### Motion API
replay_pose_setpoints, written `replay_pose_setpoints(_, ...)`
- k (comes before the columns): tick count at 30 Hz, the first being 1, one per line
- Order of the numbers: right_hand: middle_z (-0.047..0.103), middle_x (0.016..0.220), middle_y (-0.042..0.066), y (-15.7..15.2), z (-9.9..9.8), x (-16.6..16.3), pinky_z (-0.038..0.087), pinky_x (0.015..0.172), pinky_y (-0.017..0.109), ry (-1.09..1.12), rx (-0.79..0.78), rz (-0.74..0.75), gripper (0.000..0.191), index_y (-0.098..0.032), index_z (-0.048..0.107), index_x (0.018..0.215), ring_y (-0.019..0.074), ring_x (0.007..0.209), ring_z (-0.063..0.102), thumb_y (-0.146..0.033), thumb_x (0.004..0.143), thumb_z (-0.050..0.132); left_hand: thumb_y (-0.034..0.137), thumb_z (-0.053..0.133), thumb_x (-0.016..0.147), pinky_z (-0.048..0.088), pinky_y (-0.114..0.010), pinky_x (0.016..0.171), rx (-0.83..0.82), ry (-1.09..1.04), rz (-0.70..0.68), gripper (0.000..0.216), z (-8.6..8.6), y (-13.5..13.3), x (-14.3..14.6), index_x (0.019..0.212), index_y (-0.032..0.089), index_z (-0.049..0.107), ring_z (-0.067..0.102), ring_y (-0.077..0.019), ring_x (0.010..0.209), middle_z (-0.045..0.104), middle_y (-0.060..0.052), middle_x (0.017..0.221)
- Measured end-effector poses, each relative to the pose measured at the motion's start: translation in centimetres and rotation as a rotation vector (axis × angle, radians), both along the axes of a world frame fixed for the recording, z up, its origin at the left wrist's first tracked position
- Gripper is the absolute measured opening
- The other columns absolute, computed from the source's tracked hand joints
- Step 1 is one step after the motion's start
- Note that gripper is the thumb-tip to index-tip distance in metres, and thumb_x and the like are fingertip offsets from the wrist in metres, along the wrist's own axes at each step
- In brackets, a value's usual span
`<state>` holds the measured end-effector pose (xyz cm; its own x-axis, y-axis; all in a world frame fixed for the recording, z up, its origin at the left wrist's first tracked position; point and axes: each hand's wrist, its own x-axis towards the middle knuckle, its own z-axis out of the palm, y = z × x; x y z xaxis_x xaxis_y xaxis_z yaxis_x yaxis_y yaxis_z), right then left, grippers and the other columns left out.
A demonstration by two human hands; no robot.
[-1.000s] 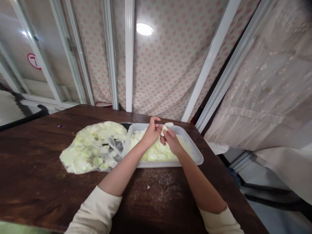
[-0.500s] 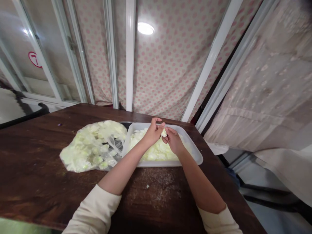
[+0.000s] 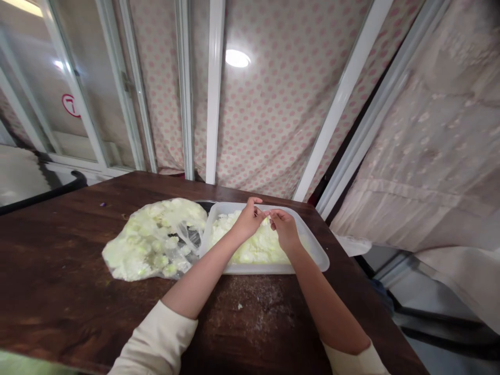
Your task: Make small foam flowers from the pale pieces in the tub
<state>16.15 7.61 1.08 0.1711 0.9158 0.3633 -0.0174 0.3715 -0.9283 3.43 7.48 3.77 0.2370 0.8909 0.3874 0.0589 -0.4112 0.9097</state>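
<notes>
Loosely heaped pieces (image 3: 258, 249) — yellowish-white, lumpy, within a tray (image 3: 265, 269)

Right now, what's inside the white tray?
Pale yellow-white pieces lie heaped in the white tray. The left hand, right hand and forearms hide parts; whatever the heap covers can't be seen.

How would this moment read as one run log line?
left hand: above tub | right hand: above tub, close to left hand | pale pieces: in tub | bag: beside tub | anything pinched: unclear
</notes>
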Motion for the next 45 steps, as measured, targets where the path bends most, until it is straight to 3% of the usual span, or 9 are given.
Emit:
replay_pose_setpoints(8,0.038,0.048,-0.006,0.1,0.1,0.1,0.025,0.042,0.023,0.081,0.0,-0.034,0.033,-0.019,0.044,0.059,0.0069,0.043,0.032,-0.046,0.069,0.059,0.028,0.057,0.073,0.031,-0.022,0.053,0.081,0.16,0.024,0.016,-0.3,0.6,-0.4,0.081,0.014,0.058,0.04,-0.009,0.051,0.043,0.005,0.054)
replay_pose_setpoints(14,0.033,0.042,-0.007,-0.6,0.4,-0.7,0.021,0.04,0.023,-0.017,-0.089,0.024,0.034,-0.019,0.042,0.056,0.0067,0.039,0.028,-0.047,0.071,0.053,0.026,0.05,0.078,0.033,-0.021,0.056,0.222,0.218,-0.049,0.022,-0.1,0.3,-0.5,0.094,0.017,0.061,0.043,-0.0095,0.055,0.049,0.003,0.059)
replay_pose_setpoints(19,0.029,0.042,-0.006,-0.4,0.1,-0.4,0.022,0.042,0.024,-0.157,0.002,-0.127,0.039,-0.02,0.037,0.051,0.0079,0.042,0.027,-0.047,0.074,0.051,0.035,0.048,0.08,0.036,-0.022,0.058,0.222,0.211,-0.076,0.026,-0.1,0.3,-0.5,0.085,0.015,0.064,0.048,-0.0111,0.059,0.058,-0.001,0.067)
replay_pose_setpoints(24,0.027,0.046,-0.005,-0.5,0.1,0.0,0.021,0.045,0.025,-0.3,0.089,-0.254,0.042,-0.019,0.031,0.05,0.0088,0.047,0.026,-0.046,0.077,0.049,0.036,0.048,0.079,0.033,-0.022,0.054,0.23,0.235,-0.093,0.027,-0.2,0.4,-0.5,0.078,0.016,0.065,0.042,-0.0101,0.054,0.055,0.001,0.06)
replay_pose_setpoints(33,0.039,0.051,-0.004,-0.7,0.1,-0.6,0.03,0.047,0.025,-0.192,0.085,-0.129,0.042,-0.02,0.041,0.061,0.0108,0.048,0.037,-0.056,0.08,0.037,0.028,0.048,0.075,0.032,-0.022,0.053,0.198,0.232,0.044,0.02,-0.3,0.8,-0.6,0.062,0.014,0.056,0.041,-0.0096,0.053,0.047,0.003,0.053)
replay_pose_setpoints(39,0.042,0.053,-0.004,-0.6,0.0,-0.7,0.03,0.046,0.024,-0.291,0.074,-0.022,0.033,-0.02,0.043,0.062,0.0093,0.046,0.037,-0.049,0.078,0.048,0.027,0.051,0.072,0.032,-0.023,0.054,0.133,0.232,0.133,0.018,-0.1,0.7,-0.8,0.059,0.015,0.051,0.044,-0.0102,0.053,0.05,0.002,0.054)
replay_pose_setpoints(45,0.041,0.048,-0.004,-0.4,0.1,-0.2,0.025,0.043,0.024,-0.286,0.067,-0.065,0.033,-0.019,0.048,0.057,0.0093,0.044,0.034,-0.046,0.074,0.053,0.029,0.051,0.074,0.032,-0.023,0.055,0.14,0.22,0.187,0.019,-0.1,0.7,-0.7,0.06,0.016,0.049,0.042,-0.0104,0.053,0.046,0.004,0.053)
